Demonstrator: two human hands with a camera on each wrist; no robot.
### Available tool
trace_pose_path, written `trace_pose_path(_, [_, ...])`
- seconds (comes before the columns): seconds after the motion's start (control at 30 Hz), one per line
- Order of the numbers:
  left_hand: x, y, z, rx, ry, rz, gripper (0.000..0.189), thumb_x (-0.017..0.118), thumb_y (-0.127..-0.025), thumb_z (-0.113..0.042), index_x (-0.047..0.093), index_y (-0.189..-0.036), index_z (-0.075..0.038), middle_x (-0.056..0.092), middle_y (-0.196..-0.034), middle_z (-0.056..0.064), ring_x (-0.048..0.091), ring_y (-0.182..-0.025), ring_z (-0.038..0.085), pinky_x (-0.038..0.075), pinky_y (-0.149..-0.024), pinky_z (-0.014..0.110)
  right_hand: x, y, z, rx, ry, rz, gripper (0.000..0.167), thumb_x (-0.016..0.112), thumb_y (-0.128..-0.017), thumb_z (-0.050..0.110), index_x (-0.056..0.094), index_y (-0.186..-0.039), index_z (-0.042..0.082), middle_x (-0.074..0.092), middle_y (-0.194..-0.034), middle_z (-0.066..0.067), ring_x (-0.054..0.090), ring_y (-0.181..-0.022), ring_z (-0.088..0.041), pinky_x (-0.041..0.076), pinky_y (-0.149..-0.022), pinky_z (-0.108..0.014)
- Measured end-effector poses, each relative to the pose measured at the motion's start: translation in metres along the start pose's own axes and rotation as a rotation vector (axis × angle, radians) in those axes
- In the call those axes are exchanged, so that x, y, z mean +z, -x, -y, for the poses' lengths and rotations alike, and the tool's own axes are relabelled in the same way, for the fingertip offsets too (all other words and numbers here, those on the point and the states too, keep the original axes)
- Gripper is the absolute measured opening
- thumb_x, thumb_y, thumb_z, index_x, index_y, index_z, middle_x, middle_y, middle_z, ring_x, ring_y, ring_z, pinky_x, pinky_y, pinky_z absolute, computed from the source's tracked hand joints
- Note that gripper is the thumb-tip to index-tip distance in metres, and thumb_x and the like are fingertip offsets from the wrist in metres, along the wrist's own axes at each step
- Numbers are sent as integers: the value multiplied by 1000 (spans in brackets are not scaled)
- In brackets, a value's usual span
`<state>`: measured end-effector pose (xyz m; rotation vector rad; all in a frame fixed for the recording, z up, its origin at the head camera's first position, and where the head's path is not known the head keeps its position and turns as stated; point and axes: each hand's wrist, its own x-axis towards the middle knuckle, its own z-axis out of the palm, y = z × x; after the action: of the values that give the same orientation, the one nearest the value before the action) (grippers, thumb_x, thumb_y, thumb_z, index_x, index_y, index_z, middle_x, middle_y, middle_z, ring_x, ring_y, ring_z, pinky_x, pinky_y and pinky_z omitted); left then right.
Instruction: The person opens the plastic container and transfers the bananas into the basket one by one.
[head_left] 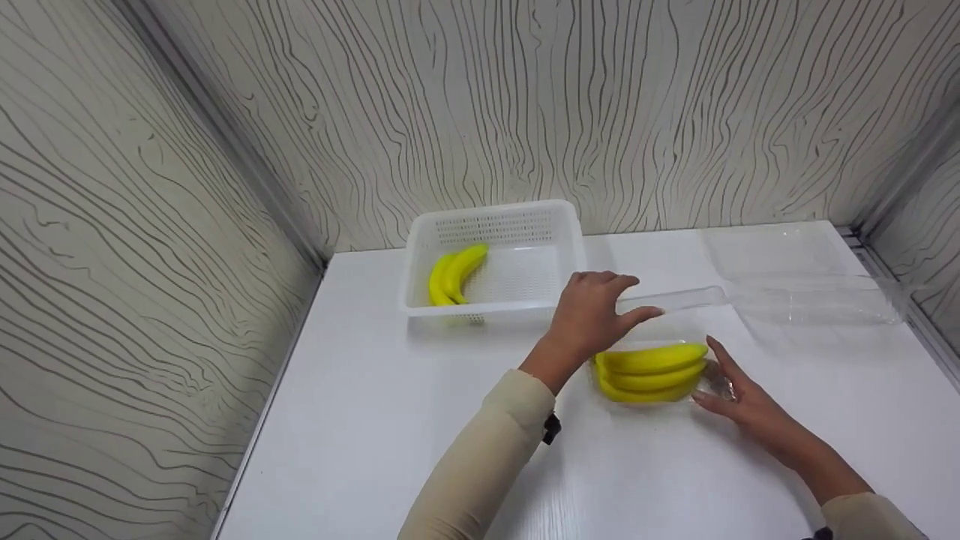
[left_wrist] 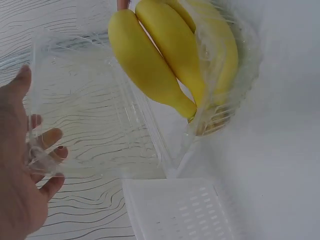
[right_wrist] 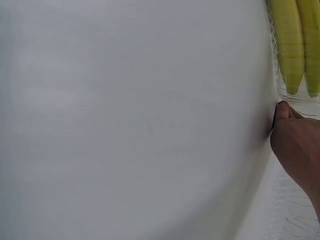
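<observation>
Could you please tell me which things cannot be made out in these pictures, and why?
Right wrist view: the bananas are cut off by the top and right edges.
Left wrist view: the left hand is cut off by the left edge.
Left wrist view: the white basket is cut off by the bottom edge; its contents do not show.
Head view: the right sleeve is cut off by the bottom edge.
</observation>
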<state>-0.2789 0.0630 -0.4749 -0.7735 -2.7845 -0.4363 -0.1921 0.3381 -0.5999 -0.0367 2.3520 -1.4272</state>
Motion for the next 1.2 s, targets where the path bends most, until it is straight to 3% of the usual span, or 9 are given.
trace_pose_path(0.13, [1,3,5,15,-35,-102,57,61,-98,-71,74,-133,-27,77,-129,-12,70,-125,8,51,-116,31,0,0,0,6,-1,5,103,65,-105,42,-17,-167,48,1,-177,-32,-3,-162,-60,3,-117,-89])
trace_pose_path(0.4, [8,7,16,65,-7,-185,59,59,-98,-71,71,-136,-27,76,-130,-11,69,-125,8,52,-114,30,0,3,-1,24,14,10,102,64,-106,44,-19,-166,48,4,-178,-31,-2,-162,-60,4,-117,-89])
trace_pose_path(0.7, [9,16,17,103,40,-303,57,67,-99,-63,66,-139,-24,72,-133,-8,66,-129,9,51,-112,28,-2,5,-1,-5,21,-2,102,63,-107,42,-19,-168,44,8,-176,-33,6,-162,-60,9,-119,-87])
trace_pose_path(0.83, [8,21,15,102,68,-289,56,69,-99,-61,64,-141,-24,70,-136,-7,64,-130,10,50,-112,28,-3,5,-2,-10,20,-6,102,64,-107,41,-18,-168,43,9,-176,-33,6,-162,-60,9,-118,-87])
trace_pose_path(1.0, [12,28,15,112,94,-212,57,68,-99,-61,64,-143,-26,68,-139,-7,62,-133,11,48,-114,27,-2,4,-5,-10,8,-4,102,64,-107,40,-17,-168,44,8,-176,-33,5,-162,-60,7,-118,-88])
trace_pose_path(1.2, [15,30,17,127,51,-144,53,61,-101,-63,67,-140,-28,70,-137,-10,62,-133,10,49,-115,27,-3,3,-7,-22,9,-8,102,64,-107,38,-17,-169,42,10,-176,-33,8,-162,-60,9,-119,-86])
